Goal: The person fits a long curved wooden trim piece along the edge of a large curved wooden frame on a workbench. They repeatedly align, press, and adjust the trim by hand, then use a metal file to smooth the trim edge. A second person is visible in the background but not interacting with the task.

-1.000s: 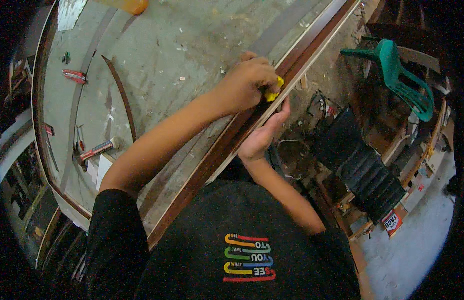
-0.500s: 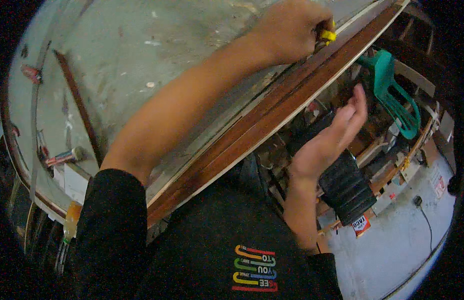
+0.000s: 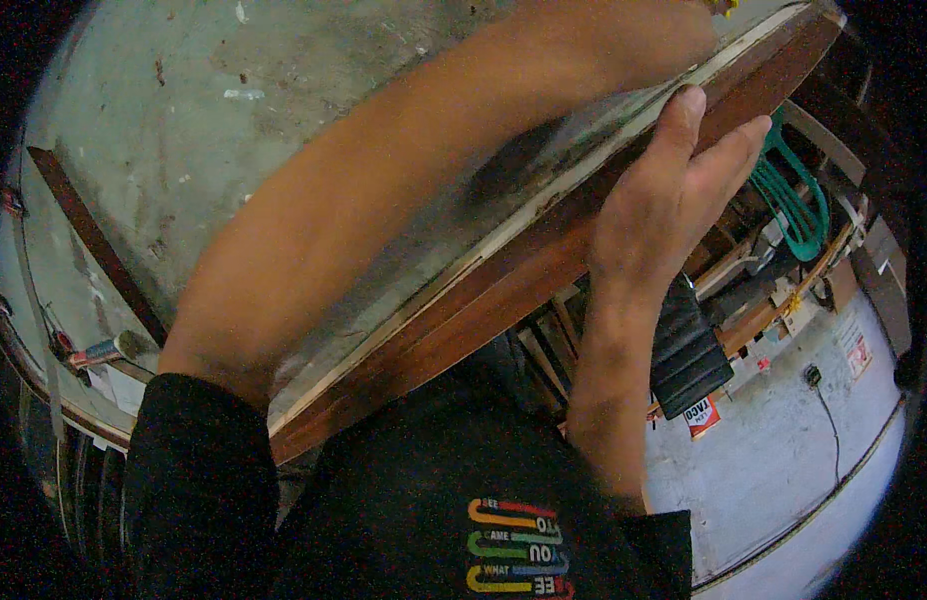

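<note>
Along the near edge of the table [image 3: 283, 130], the right hand [image 3: 663, 215] lies flat against the brown wooden edge strip [image 3: 483, 300], fingers [image 3: 718, 160] straight and pressed together, thumb up by the pale top lip, pinching nothing. The left forearm [image 3: 383, 210] reaches far across the grey top, and the left hand runs out of view at the upper rim, so whether it grips anything I cannot tell; only a speck of yellow [image 3: 721, 6] shows up there. The strip runs diagonally from lower left to upper right, tight under the tabletop's front edge.

Risks, as I judge them: the open palm only braces, so a sideways slip could drag skin along that raw edge and pick up a splinter. With the body stretched this far, a lost footing could tip weight onto the clutter below, the black ribbed block [image 3: 688, 350] and the green plastic piece [image 3: 798, 205].

Against half a second ago: the right hand hung free in the air below the edge then; now it sits on the strip. The left hand with its yellow tool was in view then; now it has nearly gone past the rim, and the view has closed in on the table
</note>
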Motion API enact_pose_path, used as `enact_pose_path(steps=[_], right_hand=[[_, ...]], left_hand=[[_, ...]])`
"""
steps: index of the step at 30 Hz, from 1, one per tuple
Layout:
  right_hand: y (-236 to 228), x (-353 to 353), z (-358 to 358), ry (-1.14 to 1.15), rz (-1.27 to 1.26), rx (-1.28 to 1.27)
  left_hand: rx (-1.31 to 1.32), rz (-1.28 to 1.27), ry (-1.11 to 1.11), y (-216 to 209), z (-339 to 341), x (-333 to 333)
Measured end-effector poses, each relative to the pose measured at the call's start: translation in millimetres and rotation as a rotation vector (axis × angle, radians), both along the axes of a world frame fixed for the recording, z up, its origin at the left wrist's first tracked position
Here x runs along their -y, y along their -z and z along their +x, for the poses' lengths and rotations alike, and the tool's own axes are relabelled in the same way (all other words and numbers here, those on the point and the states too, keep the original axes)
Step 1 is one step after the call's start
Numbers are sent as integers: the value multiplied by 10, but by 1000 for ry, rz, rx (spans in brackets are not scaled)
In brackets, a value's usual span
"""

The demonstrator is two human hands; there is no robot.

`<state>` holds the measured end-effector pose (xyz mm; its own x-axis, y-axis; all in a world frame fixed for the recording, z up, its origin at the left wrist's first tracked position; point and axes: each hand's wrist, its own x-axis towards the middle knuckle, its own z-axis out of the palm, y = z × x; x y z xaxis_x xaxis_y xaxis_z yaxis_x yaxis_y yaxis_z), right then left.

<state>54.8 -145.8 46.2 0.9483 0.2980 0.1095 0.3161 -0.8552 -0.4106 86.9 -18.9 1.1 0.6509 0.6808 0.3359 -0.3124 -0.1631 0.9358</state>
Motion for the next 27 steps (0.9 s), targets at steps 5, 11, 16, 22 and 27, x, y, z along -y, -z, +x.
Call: enact_pose_path(steps=[5,11,16,22,27], right_hand=[[16,-9,9,-44,-1,-29],[-131,65,178,99,323,-154],[-39,71,787,192,300,-206],[147,150,1055,193,95,-83],[86,82,949,158,-151,-44]], left_hand=[[-63,40,-13,17,23,16],[-163,-183,140,-41,32,-67],[-129,-147,108,-101,-76,-70],[-150,-118,107,-56,-26,-25],[-292,126,52,23,1,1]])
